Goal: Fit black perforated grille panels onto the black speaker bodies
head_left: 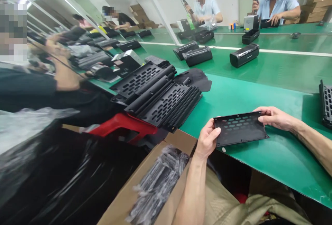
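Between my two hands is a black slotted panel (240, 135), tilted and raised just over the front edge of the green table. My left hand (209, 136) grips its left end, thumb on the near face. On the right, my right hand (275, 117) pinches the upper right corner between thumb and fingers. Rows of oblong holes run across the panel's upper half, and small tabs line its edges. To the left lies a stack of similar black panels (166, 104), some on edge. A dark thin sheet (194, 78) sits behind that stack.
An open cardboard box (181, 138) with plastic-wrapped parts (160, 183) stands below my left arm. Black housings (243, 55) rest on the green table (233, 93). Another slotted part (326, 104) is at the right edge. Co-workers (204, 7) sit opposite; a person's arm (64, 69) reaches in at left.
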